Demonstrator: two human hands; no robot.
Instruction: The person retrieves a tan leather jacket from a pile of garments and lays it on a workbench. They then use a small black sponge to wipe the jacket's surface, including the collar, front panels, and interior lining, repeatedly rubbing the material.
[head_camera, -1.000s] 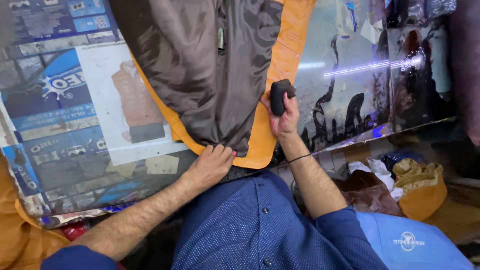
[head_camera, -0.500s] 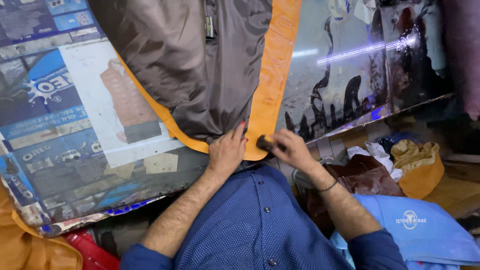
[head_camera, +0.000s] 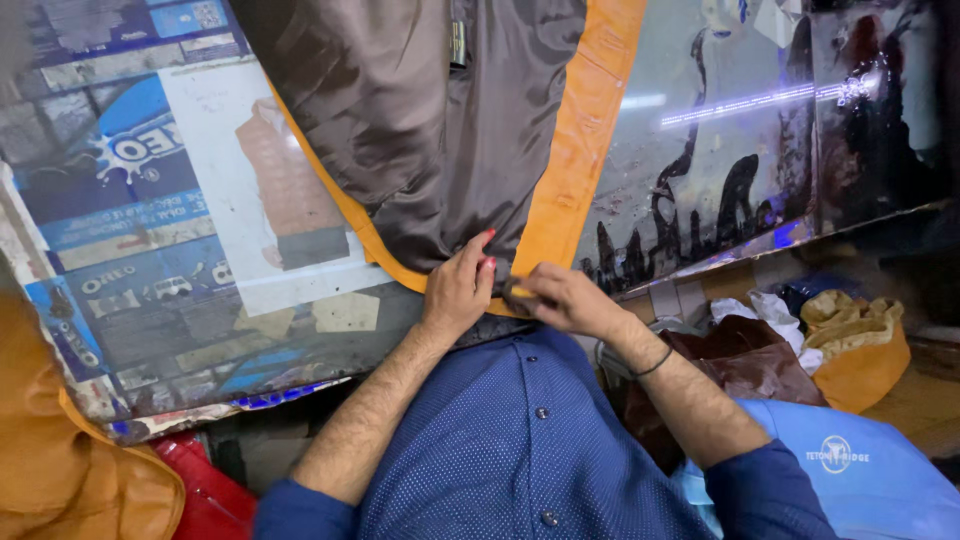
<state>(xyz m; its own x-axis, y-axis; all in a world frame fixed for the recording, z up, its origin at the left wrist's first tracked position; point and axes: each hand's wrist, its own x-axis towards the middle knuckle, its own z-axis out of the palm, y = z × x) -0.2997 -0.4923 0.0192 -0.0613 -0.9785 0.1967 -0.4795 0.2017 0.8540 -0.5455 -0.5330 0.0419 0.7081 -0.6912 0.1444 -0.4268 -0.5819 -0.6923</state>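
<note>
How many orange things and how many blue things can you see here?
Orange: 3 — jacket trim, cloth at the left edge, bag on the right.
Blue: 2 — shirt, bag at lower right.
Total: 5
</note>
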